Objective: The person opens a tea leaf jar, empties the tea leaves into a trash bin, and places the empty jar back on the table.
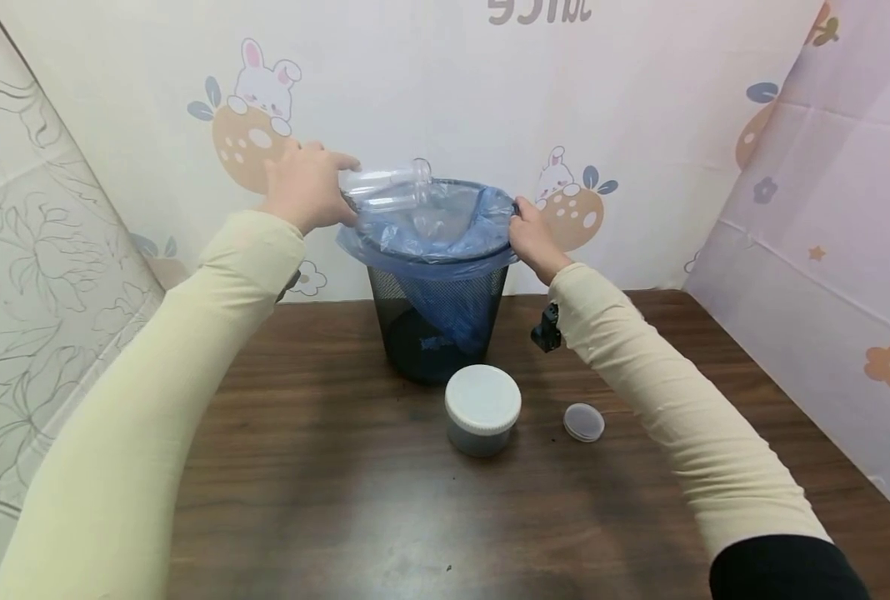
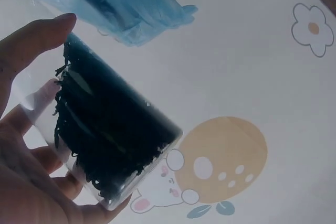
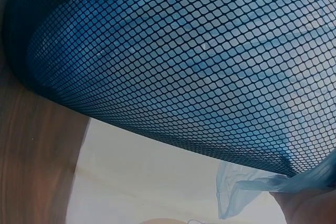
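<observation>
My left hand (image 1: 306, 187) grips a clear jar (image 1: 388, 185) that is tipped on its side, its mouth over the left part of the bin's opening. Dark, dried, leaf-like bits (image 2: 110, 124) lie toward the base of the jar in the left wrist view. Below it stands a black mesh wastebasket (image 1: 392, 321) with a blue plastic bag (image 1: 445, 268) folded over its rim. At the right side of that rim, my right hand (image 1: 537, 237) holds the edge and the bag. Most of its fingers are hidden in the right wrist view.
In front of the wastebasket, a grey tub with a white lid (image 1: 482, 398) stands on the brown wooden table (image 1: 302, 500). A small clear round lid (image 1: 583, 422) lies to its right. Printed cloth walls (image 1: 415, 83) close off the back and sides.
</observation>
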A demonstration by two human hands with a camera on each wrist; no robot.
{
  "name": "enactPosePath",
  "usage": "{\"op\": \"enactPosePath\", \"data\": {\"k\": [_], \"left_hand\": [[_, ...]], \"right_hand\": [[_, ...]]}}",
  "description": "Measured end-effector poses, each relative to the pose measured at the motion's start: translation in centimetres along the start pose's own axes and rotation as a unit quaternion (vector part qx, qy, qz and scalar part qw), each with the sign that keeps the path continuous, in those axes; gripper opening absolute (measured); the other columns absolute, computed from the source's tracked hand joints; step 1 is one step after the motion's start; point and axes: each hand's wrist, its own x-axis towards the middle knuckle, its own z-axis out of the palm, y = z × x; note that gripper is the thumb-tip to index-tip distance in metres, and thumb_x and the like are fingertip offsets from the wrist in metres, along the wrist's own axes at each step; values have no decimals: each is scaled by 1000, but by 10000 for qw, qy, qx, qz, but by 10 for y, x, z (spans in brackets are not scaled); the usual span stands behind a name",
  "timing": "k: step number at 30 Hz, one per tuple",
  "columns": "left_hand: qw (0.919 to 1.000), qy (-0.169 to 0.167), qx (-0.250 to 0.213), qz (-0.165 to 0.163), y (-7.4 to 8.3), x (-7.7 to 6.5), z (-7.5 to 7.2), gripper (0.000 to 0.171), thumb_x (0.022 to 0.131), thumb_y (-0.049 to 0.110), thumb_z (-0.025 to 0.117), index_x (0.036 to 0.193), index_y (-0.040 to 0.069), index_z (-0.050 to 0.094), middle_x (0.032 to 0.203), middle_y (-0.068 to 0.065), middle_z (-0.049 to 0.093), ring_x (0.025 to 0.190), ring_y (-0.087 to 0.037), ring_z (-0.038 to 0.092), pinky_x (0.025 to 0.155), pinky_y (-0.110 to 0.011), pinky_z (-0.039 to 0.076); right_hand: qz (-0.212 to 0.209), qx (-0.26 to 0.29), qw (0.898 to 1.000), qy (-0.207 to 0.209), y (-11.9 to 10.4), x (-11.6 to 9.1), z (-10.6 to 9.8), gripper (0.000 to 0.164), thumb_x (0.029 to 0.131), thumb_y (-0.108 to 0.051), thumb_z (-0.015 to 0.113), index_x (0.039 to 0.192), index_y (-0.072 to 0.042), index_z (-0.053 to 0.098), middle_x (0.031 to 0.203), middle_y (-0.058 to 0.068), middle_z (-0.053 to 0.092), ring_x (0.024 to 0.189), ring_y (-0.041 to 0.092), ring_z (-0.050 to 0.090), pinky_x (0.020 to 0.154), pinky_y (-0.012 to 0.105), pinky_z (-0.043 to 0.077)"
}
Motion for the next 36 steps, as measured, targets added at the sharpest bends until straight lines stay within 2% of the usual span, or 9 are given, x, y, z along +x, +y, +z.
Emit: {"op": "enactPosePath", "data": {"k": [5,9,14,21,29,36], "left_hand": [[9999,27,164,30,4,1,3,79,71,31,78,142,19,46,136,-23,43,128,-44,26,97,-69,21],[9992,186,348,108,7,2,4,77,72,27,78,142,20,47,134,-23,44,127,-43,27,98,-69,18],[9980,357,482,176,12,3,5,72,73,19,73,141,20,48,129,-23,46,122,-41,29,96,-66,22],[9974,339,600,219,16,7,7,73,73,17,74,141,21,48,128,-22,46,120,-40,29,94,-63,24],[9949,472,823,343,18,10,10,71,72,11,71,139,21,50,123,-22,47,116,-39,31,92,-61,26],[9907,695,1082,455,21,10,14,64,76,10,67,137,22,53,117,-21,49,112,-38,33,90,-58,29]], "right_hand": [[-41,25,10000,26,-1,-2,0,53,97,-4,24,149,3,19,155,17,20,142,24,14,113,29,12],[-66,14,10000,4,-2,-4,0,52,97,-4,24,149,2,21,154,17,22,142,24,15,113,30,12],[-70,43,10000,-19,-1,-4,0,52,98,-4,23,150,1,19,154,17,21,142,24,14,113,31,12],[-8,56,10000,-61,-2,-6,-1,53,98,-5,23,150,1,17,155,16,18,143,23,12,113,31,12],[-29,23,10000,-64,-2,-7,0,53,98,-6,23,150,2,14,156,17,15,143,24,11,114,30,11],[-69,1,10000,-67,-1,-5,0,53,99,-6,22,150,2,13,156,17,14,143,24,10,114,31,10]]}}
